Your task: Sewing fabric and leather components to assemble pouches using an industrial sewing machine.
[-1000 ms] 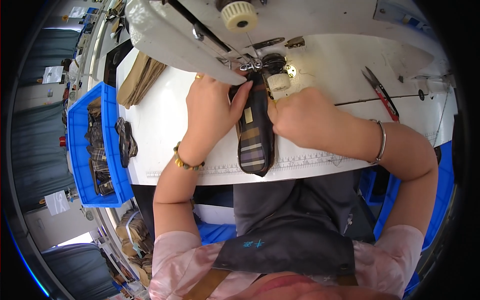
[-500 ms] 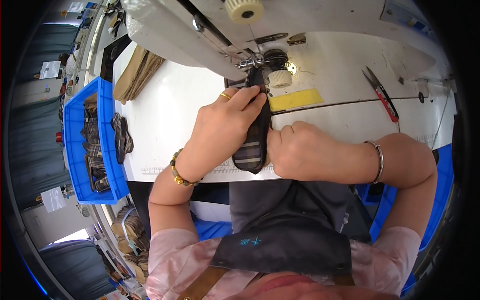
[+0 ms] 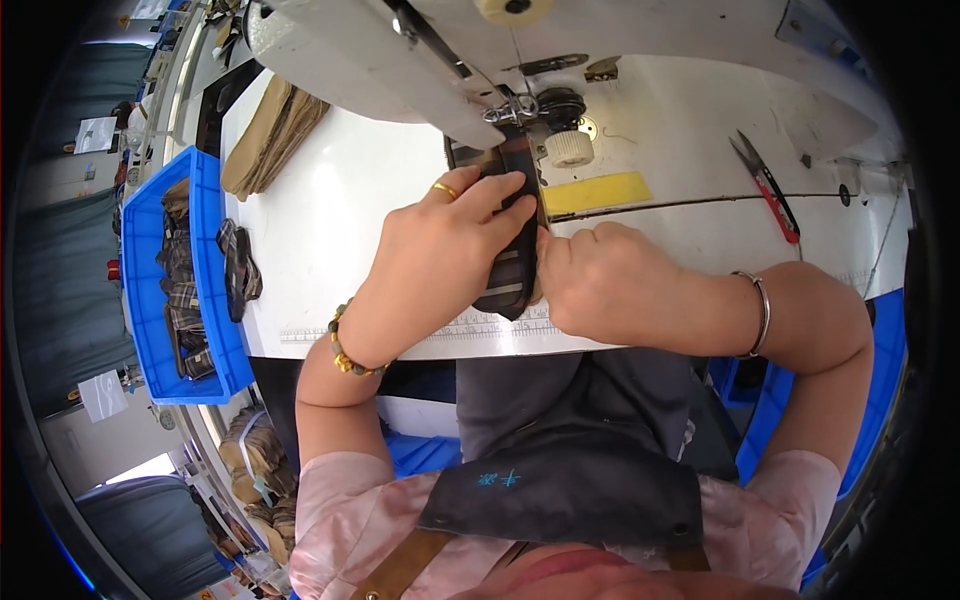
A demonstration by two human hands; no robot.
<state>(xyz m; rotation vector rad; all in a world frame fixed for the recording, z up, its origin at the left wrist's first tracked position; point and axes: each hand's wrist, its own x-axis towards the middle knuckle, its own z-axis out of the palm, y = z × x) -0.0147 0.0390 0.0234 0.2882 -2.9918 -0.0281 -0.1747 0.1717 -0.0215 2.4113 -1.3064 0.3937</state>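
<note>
A plaid fabric piece with a dark bound edge (image 3: 506,299), like a shoe upper, lies lengthwise on the white sewing machine table. Its far end is beneath the presser foot (image 3: 513,110). My left hand (image 3: 437,248) rests on top of it, fingers spread and pressing it flat. At its right edge, my right hand (image 3: 607,278) is closed in a pinch against the rim, touching the piece near its lower end. What lies between those right fingertips is mostly hidden.
Red-handled thread snips (image 3: 770,195) lie at the right. A yellow strip (image 3: 597,191) is stuck beside the needle area. To the left are a stack of brown pieces (image 3: 268,138), loose plaid pieces (image 3: 238,268) and a blue crate (image 3: 222,300) of similar ones.
The plaid piece has slid farther under the presser foot, away from me, so less of its near end shows. Both hands have moved slightly with it.
</note>
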